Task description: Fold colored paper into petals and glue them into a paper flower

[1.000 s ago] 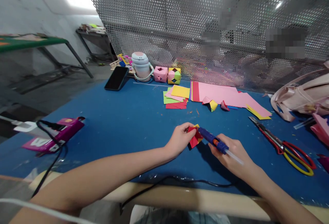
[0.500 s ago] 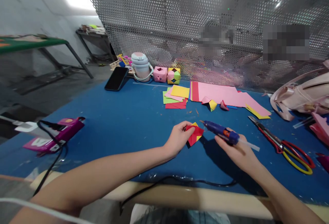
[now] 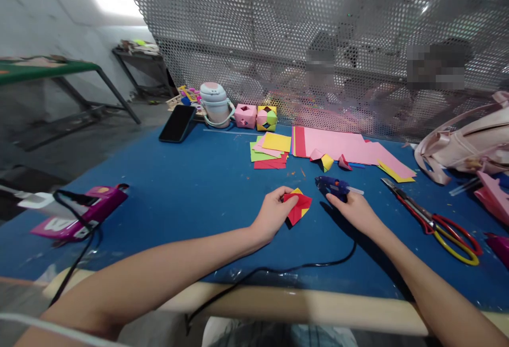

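Observation:
My left hand (image 3: 273, 213) pinches a small folded red and yellow paper piece (image 3: 298, 206) against the blue table (image 3: 191, 188). To its right, my right hand (image 3: 352, 210) is closed round the grip of a blue hot glue gun (image 3: 333, 186), which rests on the table with its nozzle pointing left, a short way from the paper piece. The gun's black cord (image 3: 302, 267) runs back over the table's near edge.
Coloured paper squares (image 3: 270, 150) and pink sheets (image 3: 342, 145) lie beyond my hands, with small folded pieces (image 3: 324, 160). Red and yellow scissors (image 3: 449, 230) lie right, a pink bag (image 3: 469, 145) far right. A phone (image 3: 177, 122), a pale jar (image 3: 214, 104) and paper cubes (image 3: 256, 117) stand at the mesh screen.
My right hand drew the glue gun away from the paper piece, moved it right and farther off, and lowered it onto the table. My left hand kept hold of the paper.

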{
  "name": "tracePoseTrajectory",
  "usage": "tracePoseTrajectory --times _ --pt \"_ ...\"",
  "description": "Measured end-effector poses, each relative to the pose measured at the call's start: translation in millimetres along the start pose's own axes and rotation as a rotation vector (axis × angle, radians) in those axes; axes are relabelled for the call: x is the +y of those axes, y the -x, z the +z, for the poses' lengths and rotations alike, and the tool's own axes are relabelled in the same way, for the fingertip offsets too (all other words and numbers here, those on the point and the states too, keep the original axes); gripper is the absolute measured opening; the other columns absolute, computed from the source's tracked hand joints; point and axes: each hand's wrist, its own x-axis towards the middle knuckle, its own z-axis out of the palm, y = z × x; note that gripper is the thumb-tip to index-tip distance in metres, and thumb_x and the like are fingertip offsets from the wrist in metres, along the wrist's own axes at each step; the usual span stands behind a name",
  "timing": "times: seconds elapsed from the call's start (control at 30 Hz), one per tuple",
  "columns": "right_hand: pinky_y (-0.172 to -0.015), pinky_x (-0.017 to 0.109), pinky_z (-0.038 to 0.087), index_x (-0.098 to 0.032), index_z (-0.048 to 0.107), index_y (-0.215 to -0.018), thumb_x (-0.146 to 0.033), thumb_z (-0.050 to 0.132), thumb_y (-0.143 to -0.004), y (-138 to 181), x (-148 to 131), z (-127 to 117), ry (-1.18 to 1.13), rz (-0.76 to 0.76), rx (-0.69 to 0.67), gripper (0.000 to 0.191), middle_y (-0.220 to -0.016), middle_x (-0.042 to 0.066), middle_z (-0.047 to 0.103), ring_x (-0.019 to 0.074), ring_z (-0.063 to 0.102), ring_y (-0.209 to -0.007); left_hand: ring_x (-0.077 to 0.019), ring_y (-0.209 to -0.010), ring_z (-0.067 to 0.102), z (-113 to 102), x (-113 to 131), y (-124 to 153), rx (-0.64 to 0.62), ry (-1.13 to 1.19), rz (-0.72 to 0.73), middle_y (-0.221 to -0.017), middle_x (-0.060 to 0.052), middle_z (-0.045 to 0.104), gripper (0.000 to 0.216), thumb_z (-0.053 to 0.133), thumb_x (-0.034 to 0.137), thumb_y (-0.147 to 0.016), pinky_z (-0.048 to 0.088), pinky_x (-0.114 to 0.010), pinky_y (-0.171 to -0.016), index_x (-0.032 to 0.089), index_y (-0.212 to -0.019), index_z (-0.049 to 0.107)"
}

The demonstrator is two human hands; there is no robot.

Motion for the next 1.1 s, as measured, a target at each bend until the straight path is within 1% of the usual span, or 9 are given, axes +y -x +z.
tracePoseTrajectory --times 0.07,0.13,0.23,0.3,0.4,0.5,0.57,0.83,1.1 --pt "-0.056 0.026 0.04 -0.017 0.062 -0.081 -0.048 0.051 -0.077 10.9 -1.8 -22.8 0.076 -0.067 -0.047 0.034 -0.074 0.006 0.064 0.0202 0.059 -0.067 -0.0114 -0.06 0.053 0.1 0.9 0.4 0.002 0.016 -0.012 -0.066 0.001 0.06 0.014 0.058 0.028 -0.068 0.039 -0.022 -0.057 0.015 -0.073 0.06" --pt "-0.05 0.025 0.036 -0.018 0.059 -0.067 -0.047 0.052 -0.077 24.0 -8.7 -45.8 0.144 -0.039 -0.087 0.031 -0.062 0.004 0.061 0.0175 0.055 -0.056 -0.0112 -0.06 0.052 0.1 1.9 0.8 0.0 0.014 -0.012 -0.066 0.001 0.06 0.014 0.058 0.028 -0.069 0.039 -0.021 -0.056 0.015 -0.073 0.06" --pt "-0.046 0.023 0.035 -0.02 0.055 -0.064 -0.041 0.047 -0.082 38.9 -29.6 -59.4 -0.004 -0.071 -0.204 0.029 -0.056 0.0 0.057 0.0133 0.051 -0.05 -0.0114 -0.061 0.052 0.1 3.5 1.9 -0.013 -0.006 0.01 -0.068 0.001 0.061 0.014 0.057 0.027 -0.07 0.039 -0.021 -0.057 0.014 -0.075 0.06" --pt "-0.05 0.022 0.039 -0.019 0.055 -0.074 -0.036 0.046 -0.083 41.5 -45.8 -48.7 -0.201 -0.111 -0.203 0.021 -0.064 0.0 0.059 0.0122 0.052 -0.054 -0.0117 -0.063 0.053 0.7 5.1 4.0 -0.025 -0.027 0.038 -0.071 0.0 0.061 0.014 0.057 0.027 -0.071 0.04 -0.021 -0.059 0.014 -0.076 0.061" --pt "-0.059 0.024 0.045 -0.018 0.054 -0.092 -0.032 0.052 -0.08 35.8 -61.9 -16.2 -0.413 -0.097 -0.051 0.019 -0.079 0.003 0.061 0.0132 0.056 -0.065 -0.012 -0.064 0.053 3.2 9.6 10.1 -0.049 -0.051 0.05 -0.071 0.0 0.062 0.014 0.057 0.026 -0.071 0.041 -0.021 -0.06 0.014 -0.075 0.062" --pt "-0.062 0.025 0.047 -0.017 0.054 -0.091 -0.03 0.052 -0.079 28.8 -64.2 10.7 -0.568 -0.086 -0.023 0.018 -0.08 0.003 0.061 0.0133 0.056 -0.068 -0.012 -0.065 0.053 6.7 14.1 18.3 -0.089 -0.025 0.029 -0.071 0.0 0.062 0.013 0.058 0.026 -0.07 0.042 -0.021 -0.061 0.014 -0.074 0.063" --pt "-0.061 0.025 0.047 -0.017 0.056 -0.087 -0.028 0.051 -0.08 27.7 -61.9 18.7 -0.634 -0.073 -0.031 0.014 -0.077 0.003 0.061 0.013 0.057 -0.068 -0.0117 -0.067 0.053 8.5 15.3 22.7 -0.114 -0.002 0.017 -0.072 0.0 0.062 0.013 0.059 0.026 -0.07 0.042 -0.021 -0.063 0.015 -0.073 0.063" --pt "-0.051 0.02 0.041 -0.016 0.057 -0.075 -0.022 0.052 -0.076 32.4 -62.4 14.3 -0.629 -0.014 -0.002 0.007 -0.067 0.0 0.058 0.0104 0.052 -0.057 -0.0118 -0.066 0.055 8.5 10.5 25.8 -0.165 0.102 -0.058 -0.074 0.0 0.064 0.015 0.061 0.028 -0.069 0.043 -0.022 -0.063 0.015 -0.076 0.063" --pt "-0.056 0.021 0.043 -0.018 0.058 -0.081 -0.019 0.051 -0.075 31.1 -58.9 17.7 -0.709 -0.026 -0.042 0.009 -0.072 -0.001 0.059 0.011 0.054 -0.063 -0.0097 -0.057 0.052 7.8 5.6 22.3 -0.158 0.218 -0.125 -0.062 0.002 0.057 0.01 0.059 0.025 -0.068 0.042 -0.02 -0.055 0.015 -0.068 0.058"
